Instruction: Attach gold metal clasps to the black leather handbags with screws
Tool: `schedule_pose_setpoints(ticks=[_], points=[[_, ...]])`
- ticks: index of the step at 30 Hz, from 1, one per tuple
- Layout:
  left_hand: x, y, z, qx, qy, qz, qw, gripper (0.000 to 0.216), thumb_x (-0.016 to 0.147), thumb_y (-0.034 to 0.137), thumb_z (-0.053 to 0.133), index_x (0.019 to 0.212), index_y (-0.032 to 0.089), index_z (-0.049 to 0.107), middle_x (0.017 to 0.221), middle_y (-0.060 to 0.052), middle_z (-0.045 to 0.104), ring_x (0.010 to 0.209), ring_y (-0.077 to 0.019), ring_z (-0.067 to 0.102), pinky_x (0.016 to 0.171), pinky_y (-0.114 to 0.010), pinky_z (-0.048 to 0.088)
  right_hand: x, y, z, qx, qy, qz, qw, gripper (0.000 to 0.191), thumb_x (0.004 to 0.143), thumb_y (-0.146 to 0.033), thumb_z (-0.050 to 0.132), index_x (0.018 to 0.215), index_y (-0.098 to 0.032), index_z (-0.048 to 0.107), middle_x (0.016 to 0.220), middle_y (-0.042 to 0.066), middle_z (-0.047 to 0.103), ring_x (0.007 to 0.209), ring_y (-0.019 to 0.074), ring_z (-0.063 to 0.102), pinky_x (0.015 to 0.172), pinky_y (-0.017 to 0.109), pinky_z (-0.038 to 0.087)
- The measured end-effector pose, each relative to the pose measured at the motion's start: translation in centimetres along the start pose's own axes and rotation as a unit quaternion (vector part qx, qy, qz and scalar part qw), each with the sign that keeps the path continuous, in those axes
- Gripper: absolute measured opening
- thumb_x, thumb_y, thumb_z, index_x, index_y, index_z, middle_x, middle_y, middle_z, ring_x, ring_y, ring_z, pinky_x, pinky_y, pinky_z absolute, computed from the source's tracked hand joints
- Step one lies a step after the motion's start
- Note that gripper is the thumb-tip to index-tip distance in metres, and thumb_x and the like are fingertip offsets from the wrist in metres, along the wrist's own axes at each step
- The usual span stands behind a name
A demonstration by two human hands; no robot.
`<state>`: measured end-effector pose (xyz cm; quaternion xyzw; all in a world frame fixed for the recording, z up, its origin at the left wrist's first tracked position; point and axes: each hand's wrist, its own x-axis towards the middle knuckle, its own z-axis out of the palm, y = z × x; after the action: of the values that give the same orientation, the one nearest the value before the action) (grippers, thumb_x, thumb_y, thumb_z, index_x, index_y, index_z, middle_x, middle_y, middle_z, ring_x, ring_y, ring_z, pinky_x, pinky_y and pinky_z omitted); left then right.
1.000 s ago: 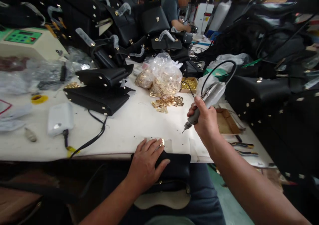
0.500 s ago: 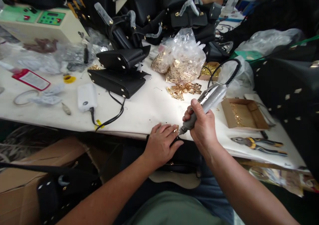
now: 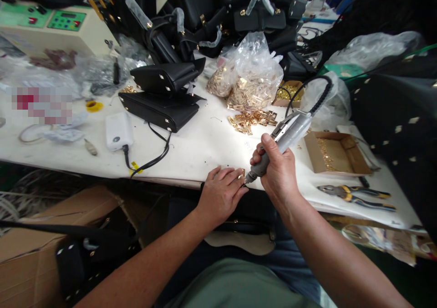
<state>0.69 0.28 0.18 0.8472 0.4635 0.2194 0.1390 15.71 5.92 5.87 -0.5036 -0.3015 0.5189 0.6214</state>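
Observation:
My right hand (image 3: 278,171) is wrapped round a grey electric screwdriver (image 3: 282,142) with a black cable, its tip down at a small gold fitting (image 3: 242,175) by the table's front edge. My left hand (image 3: 221,194) lies on a black bag (image 3: 252,208) that rests on my lap against the table edge. Its fingers are together and press the gold fitting in place right beside the tool tip.
Loose gold fittings (image 3: 251,118) and bags of them (image 3: 248,78) lie mid-table. A cardboard tray (image 3: 332,152) and pliers (image 3: 355,193) sit at the right. Stacked black bags (image 3: 164,96), a white power bank (image 3: 118,130) and a control box (image 3: 54,26) stand to the left. Another person's arm shows at the far end.
The view has tilted down. My right hand has brought the screwdriver tip from above the table down to the gold fitting that my left hand holds.

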Motion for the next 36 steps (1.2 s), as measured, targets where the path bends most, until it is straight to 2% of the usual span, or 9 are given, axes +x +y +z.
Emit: schedule_pose_setpoints(ticks=[5, 10, 15, 20, 27, 36], points=[[-0.1, -0.1, 0.1, 0.004, 0.001, 0.0, 1.0, 0.031, 0.103, 0.037, 0.054, 0.129, 0.027, 0.067, 0.137, -0.004, 0.068, 0.128, -0.0256, 0.058, 0.114, -0.053, 0.038, 0.0, 0.1, 0.0, -0.006, -0.001, -0.002, 1.0, 0.043, 0.08, -0.054, 0.079, 0.072, -0.021, 0.054, 0.056, -0.003, 0.056, 0.045, 0.012, 0.055, 0.037, 0.022, 0.04], [-0.2, -0.2, 0.3, 0.001, 0.003, 0.004, 1.0, 0.035, 0.101, 0.044, 0.057, 0.129, 0.027, 0.067, 0.138, -0.006, 0.067, 0.128, -0.0266, 0.057, 0.113, -0.053, 0.039, 0.1, 0.1, -0.2, -0.016, 0.004, -0.016, 1.0, 0.042, 0.081, -0.054, 0.078, 0.071, -0.021, 0.054, 0.055, -0.003, 0.056, 0.044, 0.0122, 0.055, 0.035, 0.021, 0.038], [-0.2, -0.3, 0.4, 0.004, 0.008, 0.008, 1.0, 0.035, 0.1, 0.044, 0.058, 0.128, 0.026, 0.066, 0.14, -0.005, 0.066, 0.129, -0.0264, 0.057, 0.114, -0.054, 0.037, 1.0, -0.2, -0.4, -0.046, 0.024, -0.073, 0.996, 0.04, 0.084, -0.053, 0.076, 0.069, -0.021, 0.056, 0.054, -0.003, 0.055, 0.045, 0.0124, 0.056, 0.039, 0.022, 0.044], [-0.2, -0.3, 0.4, 0.009, 0.011, 0.005, 1.0, 0.032, 0.1, 0.042, 0.059, 0.126, 0.026, 0.067, 0.139, -0.005, 0.067, 0.128, -0.0264, 0.057, 0.115, -0.053, 0.037, 1.7, 0.5, 0.1, -0.087, 0.039, -0.12, 0.988, 0.043, 0.083, -0.054, 0.075, 0.064, -0.021, 0.057, 0.052, -0.003, 0.055, 0.04, 0.0119, 0.052, 0.036, 0.023, 0.043], [-0.2, -0.3, 0.5, 0.009, 0.003, 0.002, 1.0, 0.033, 0.099, 0.043, 0.06, 0.126, 0.025, 0.066, 0.14, -0.005, 0.065, 0.127, -0.0267, 0.057, 0.116, -0.053, 0.036, 1.4, 1.5, 0.5, -0.125, 0.021, -0.108, 0.986, 0.044, 0.083, -0.054, 0.075, 0.062, -0.018, 0.062, 0.053, 0.0, 0.06, 0.039, 0.0112, 0.051, 0.035, 0.022, 0.042], [-0.1, -0.2, 0.3, 0.022, -0.001, 0.003, 1.0, 0.034, 0.099, 0.042, 0.061, 0.127, 0.024, 0.065, 0.14, -0.007, 0.064, 0.128, -0.028, 0.057, 0.115, -0.054, 0.036, 1.4, 1.9, 0.3, -0.131, 0.005, -0.107, 0.986, 0.042, 0.083, -0.052, 0.076, 0.063, -0.018, 0.062, 0.049, -0.001, 0.058, 0.04, 0.0125, 0.052, 0.038, 0.023, 0.043]])
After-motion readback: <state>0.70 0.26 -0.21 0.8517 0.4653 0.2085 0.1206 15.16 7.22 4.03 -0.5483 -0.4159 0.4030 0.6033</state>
